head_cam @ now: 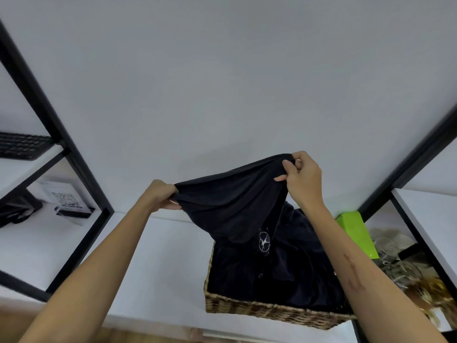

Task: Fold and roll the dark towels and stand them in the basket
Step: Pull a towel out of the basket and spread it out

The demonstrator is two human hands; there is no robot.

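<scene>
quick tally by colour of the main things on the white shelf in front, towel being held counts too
Dark: 1 lifted towel, plus a dark cloth pile I cannot split
Woven tan: 1 basket
Green: 1 box
Total: 4, counting the pile as one

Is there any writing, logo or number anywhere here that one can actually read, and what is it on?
No legible words or numbers.
Dark cloth in the basket: a white round emblem, no letters to make out.
Card on the left shelf: a QR-like pattern, any print too small to read.
Keyboard: key legends too blurred.
Green box: no print visible.
</scene>
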